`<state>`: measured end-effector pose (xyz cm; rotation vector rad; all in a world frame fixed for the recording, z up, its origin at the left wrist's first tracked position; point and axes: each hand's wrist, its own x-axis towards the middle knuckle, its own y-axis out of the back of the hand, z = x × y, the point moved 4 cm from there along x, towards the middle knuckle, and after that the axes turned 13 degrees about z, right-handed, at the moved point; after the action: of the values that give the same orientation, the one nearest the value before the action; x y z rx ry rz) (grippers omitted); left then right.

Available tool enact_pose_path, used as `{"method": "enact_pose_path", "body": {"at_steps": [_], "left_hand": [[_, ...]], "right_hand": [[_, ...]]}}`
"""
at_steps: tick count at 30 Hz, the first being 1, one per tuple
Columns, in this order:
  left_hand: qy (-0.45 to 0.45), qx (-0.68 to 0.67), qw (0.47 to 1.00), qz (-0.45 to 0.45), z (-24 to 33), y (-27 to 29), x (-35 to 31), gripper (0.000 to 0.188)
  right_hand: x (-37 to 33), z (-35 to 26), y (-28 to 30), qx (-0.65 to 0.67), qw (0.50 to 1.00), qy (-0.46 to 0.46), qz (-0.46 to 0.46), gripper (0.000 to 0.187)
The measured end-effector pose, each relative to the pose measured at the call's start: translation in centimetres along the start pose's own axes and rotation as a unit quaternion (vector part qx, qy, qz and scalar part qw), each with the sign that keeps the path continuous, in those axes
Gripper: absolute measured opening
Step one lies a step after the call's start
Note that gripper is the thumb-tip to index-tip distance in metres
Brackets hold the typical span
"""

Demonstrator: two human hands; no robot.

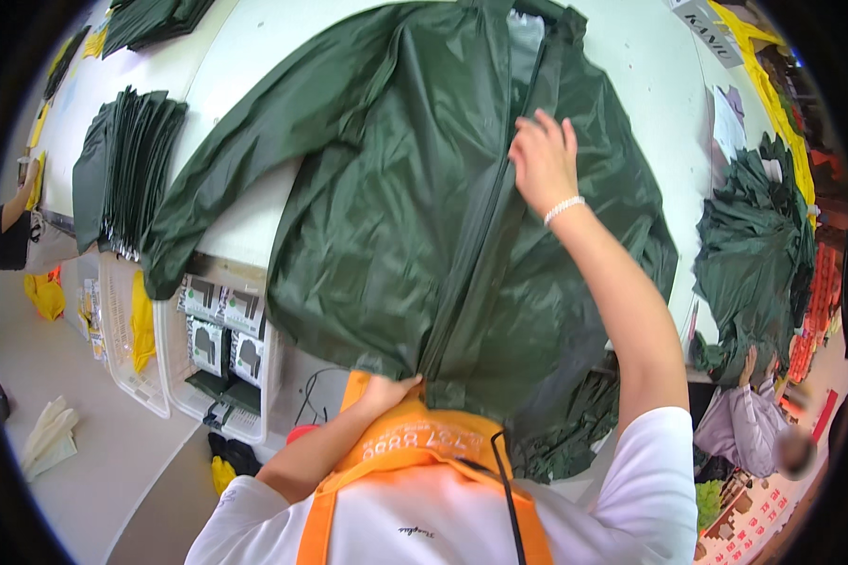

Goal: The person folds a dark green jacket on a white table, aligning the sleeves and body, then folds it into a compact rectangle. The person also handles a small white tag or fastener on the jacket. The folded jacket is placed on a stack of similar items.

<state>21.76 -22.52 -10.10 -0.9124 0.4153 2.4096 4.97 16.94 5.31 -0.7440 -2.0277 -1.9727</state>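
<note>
A dark green rain jacket (386, 188) lies front up on the white table (254, 42), its collar at the far side and its hem over the near edge. My left hand (386, 393) is closed on the hem close to the bottom of the front opening; most of its fingers are hidden. Higher up, my right hand (545, 168) rests against the front flap beside the zipper line, fingers extended and partly spread. A beaded bracelet (563, 209) circles the right wrist. Inside the collar a pale lining shows.
Folded dark green garments (127, 169) are stacked at the left. Below the table edge, a white plastic basket (165, 363) holds packaged items. At the right lies a heap of crumpled green garments (754, 254), with another person (749, 424) beside it. A second person's arm (17, 200) shows far left.
</note>
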Motion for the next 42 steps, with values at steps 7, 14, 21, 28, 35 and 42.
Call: {"method": "enact_pose_path", "body": {"at_steps": [7, 14, 21, 28, 35, 42], "left_hand": [[-0.026, 0.249, 0.967, -0.040, -8.3, -0.5, -0.8, 0.069], [-0.136, 0.432, 0.872, -0.187, -8.3, -0.5, 0.2, 0.069], [-0.344, 0.290, 0.892, -0.037, 35.6, -5.6, 13.7, 0.028], [-0.246, 0.403, 0.818, 0.329, 45.7, -10.1, 31.2, 0.052], [-0.257, 0.430, 0.826, 0.260, 46.6, -11.3, 35.0, 0.045], [-0.177, 0.143, 0.973, 0.043, 47.3, -10.9, 35.3, 0.035]], "right_hand": [[12.4, 11.0, -5.6, -0.089, 0.987, -0.090, 0.098, 0.006], [8.3, 12.2, -10.2, 0.187, 0.883, -0.381, 0.200, 0.021], [7.9, 9.8, -8.3, 0.335, 0.841, -0.385, 0.180, 0.020], [7.5, 9.3, -11.4, 0.331, 0.842, -0.388, 0.176, 0.014], [8.8, 9.6, -12.9, 0.286, 0.837, -0.452, 0.114, 0.011], [10.0, 10.2, -13.7, 0.375, 0.815, -0.419, 0.141, 0.009]]}}
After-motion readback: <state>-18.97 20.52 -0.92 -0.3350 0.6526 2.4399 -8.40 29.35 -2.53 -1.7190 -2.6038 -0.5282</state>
